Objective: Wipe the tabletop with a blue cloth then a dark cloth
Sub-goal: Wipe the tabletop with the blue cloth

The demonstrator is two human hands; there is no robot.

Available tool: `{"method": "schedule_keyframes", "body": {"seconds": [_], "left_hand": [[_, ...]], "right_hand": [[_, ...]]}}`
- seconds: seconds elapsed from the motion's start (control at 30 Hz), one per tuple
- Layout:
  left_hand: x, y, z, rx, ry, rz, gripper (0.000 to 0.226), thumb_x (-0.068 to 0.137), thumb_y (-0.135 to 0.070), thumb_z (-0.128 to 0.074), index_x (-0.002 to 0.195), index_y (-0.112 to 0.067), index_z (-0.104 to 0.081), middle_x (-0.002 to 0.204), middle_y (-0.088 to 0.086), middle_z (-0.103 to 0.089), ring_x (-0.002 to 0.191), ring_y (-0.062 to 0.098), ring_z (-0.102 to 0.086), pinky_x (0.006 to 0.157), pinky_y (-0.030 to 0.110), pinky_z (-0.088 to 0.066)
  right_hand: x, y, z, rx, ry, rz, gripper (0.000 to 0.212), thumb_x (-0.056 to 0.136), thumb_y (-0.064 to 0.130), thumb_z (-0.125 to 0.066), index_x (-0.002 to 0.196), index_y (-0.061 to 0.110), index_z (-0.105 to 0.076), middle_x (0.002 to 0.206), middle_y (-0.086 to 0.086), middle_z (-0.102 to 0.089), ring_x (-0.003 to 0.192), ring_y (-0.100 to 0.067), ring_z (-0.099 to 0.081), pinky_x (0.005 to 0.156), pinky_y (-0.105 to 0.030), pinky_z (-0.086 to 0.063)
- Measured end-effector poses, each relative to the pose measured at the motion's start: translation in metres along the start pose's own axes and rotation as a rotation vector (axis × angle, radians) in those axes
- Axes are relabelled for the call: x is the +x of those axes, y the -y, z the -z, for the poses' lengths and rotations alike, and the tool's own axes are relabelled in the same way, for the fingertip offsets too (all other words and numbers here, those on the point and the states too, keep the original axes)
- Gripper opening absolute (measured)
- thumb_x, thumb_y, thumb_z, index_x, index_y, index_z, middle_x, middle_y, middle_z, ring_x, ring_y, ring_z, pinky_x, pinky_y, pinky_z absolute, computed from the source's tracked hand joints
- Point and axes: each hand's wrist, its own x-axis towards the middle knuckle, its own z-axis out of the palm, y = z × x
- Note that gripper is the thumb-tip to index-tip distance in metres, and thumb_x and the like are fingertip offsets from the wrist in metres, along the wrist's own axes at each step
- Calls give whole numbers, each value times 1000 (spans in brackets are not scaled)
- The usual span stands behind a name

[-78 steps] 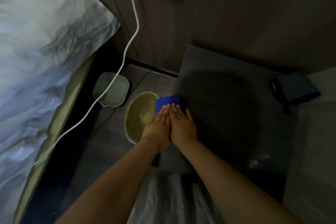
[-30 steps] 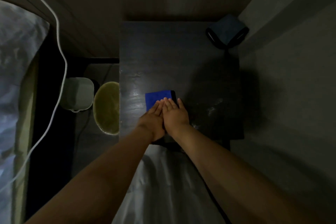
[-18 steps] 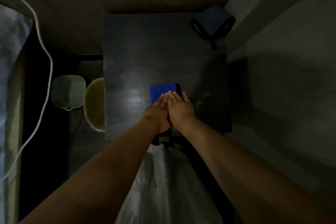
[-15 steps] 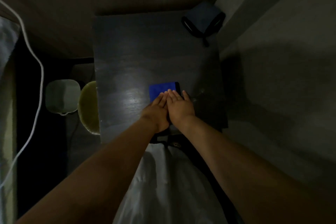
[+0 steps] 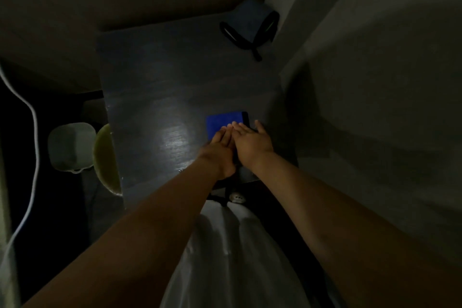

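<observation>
Pressing flat, left hand and right hand, fingers straight, pin blue cloth on tabletop, frame centre. Soft, light, likely bunches; best pushed under flat palms. Dark cloth lies upper right.

Your dark wood-grain tabletop carried two cloths. The blue cloth lay flat on it, folded to a rectangle w/ a black strip along its rt edge, nearer the table's front edge than its back. A pale sheen showed on the bare top just left of the blue cloth. Well beyond the blue cloth & to its rt, at the far corner, sat the dark cloth, folded, touching a black looped strap.
</observation>
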Motion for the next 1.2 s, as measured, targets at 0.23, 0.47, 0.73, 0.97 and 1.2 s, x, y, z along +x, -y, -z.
{"method": "schedule_keyframes", "body": {"seconds": [0.23,0.47,0.73,0.97,1.2], "left_hand": [[4,-11,8,-15,2,-21,88,94,-46,-45,152,-13,12,160,5,16,147,23,14,121,40,-6],[24,-28,4,-34,-5,-22,91,92,-45,-49,152,-18,13,160,1,17,147,19,13,119,46,-17],[35,-54,11,-11,-16,-51,86,95,-44,-45,152,-17,13,160,0,17,147,17,13,119,45,-18],[41,-75,14,-17,-7,-57,86,95,-43,-46,153,-17,12,160,-1,17,147,16,13,118,45,-21],[40,-78,12,-9,-37,-83,84,96,-44,-44,153,-16,11,160,1,17,148,17,12,120,42,-16]], "right_hand": [[-1,-11,-2,-34,12,-32,67,101,26,-37,155,18,0,164,2,2,151,-12,-1,122,-45,3],[-9,-35,-5,35,-18,-60,65,100,24,-39,156,19,-5,164,2,-2,151,-11,-2,121,-43,5],[-16,-65,-11,34,-31,-111,61,101,20,-33,156,22,-5,163,4,-2,150,-10,-3,122,-43,3],[-23,-86,-14,-16,-11,-113,64,100,21,-36,156,20,-3,164,4,-2,150,-9,-4,122,-41,3],[-22,-91,-14,28,14,-85,73,97,16,-44,155,19,-2,164,2,-1,151,-11,-4,123,-42,1]]}}
